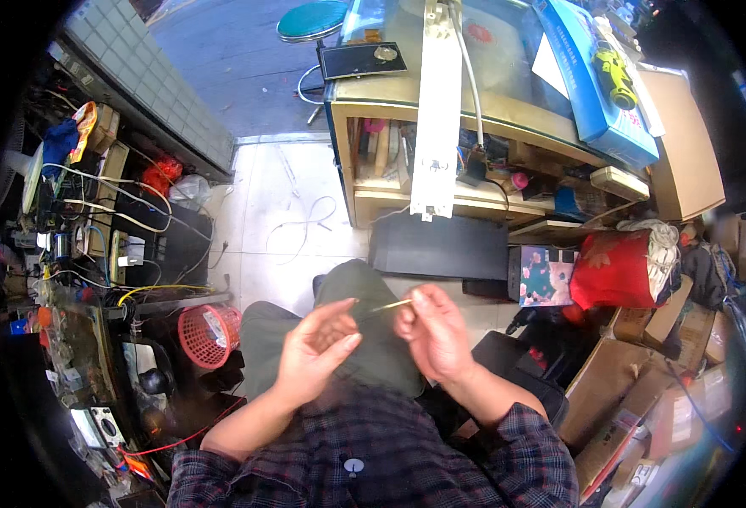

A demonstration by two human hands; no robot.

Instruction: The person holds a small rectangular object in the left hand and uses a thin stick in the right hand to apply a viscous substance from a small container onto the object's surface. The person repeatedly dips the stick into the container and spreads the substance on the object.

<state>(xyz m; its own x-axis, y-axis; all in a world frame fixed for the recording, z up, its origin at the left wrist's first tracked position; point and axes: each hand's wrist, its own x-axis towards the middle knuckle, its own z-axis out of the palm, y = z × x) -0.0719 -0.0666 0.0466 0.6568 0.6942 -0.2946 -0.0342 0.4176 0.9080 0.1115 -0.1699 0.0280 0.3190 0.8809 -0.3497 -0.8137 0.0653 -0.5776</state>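
Above my lap, my right hand (435, 333) pinches a thin yellowish rod (393, 305) between thumb and fingertips. It points left towards my other hand, and its far end is blurred. My left hand (319, 349) holds nothing, its thumb and fingers spread apart, a small gap away from the rod's tip. Ahead of me a long white batten-like fixture (436, 120) lies across a glass-topped counter (506, 70) and juts over its near edge. A white cable (471, 82) runs beside it to a dark plug-like piece (474, 166).
On the counter sit a blue box (592, 82), a yellow-green tool (614, 77) and a dark flat panel (363, 60). A pink plastic basket (205, 336) stands left, beside a cluttered bench with cables. Cardboard boxes (608, 381) and a red bag (611, 267) crowd the right.
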